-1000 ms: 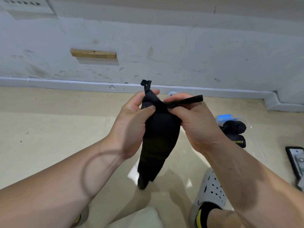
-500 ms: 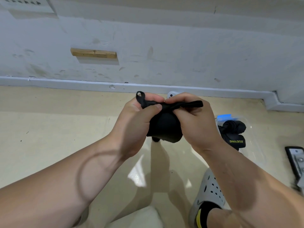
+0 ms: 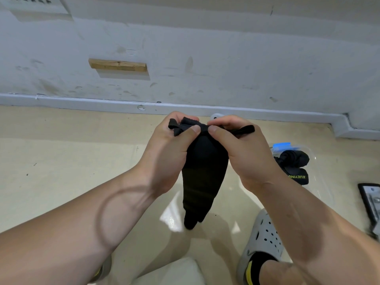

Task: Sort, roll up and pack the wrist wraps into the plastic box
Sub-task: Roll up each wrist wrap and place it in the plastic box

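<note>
A short wooden block [image 3: 118,64] is fixed to the scuffed wall on the left, well away from the work. Below it, the person's left hand [image 3: 170,151] is raised over the floor, thumb and fingers pinching the top edge of a black wrist wrap [image 3: 203,171]. A small loop of the wrap's strap [image 3: 173,125] pokes out behind that thumb. The wrap hangs straight down between the two hands, loose and unrolled, and its tail dangles clear of the floor. I take it the person holds it up like this so the cloth falls flat and the roll can start cleanly at the top.

The right hand [image 3: 242,157] is pressed close beside the left, thumbs almost touching, pinching the same top edge. The free strap end [image 3: 244,129] sticks out past its fingers to the right.

Further right, the clear plastic box [image 3: 320,188] sits open on the floor within easy reach. Rolled black wraps [image 3: 294,161] already lie in it, so this piece looks like the next one to go in. A grey shoe [image 3: 265,233] is planted just below the box, and a dark flat object [image 3: 370,200] lies at the far right edge.
</note>
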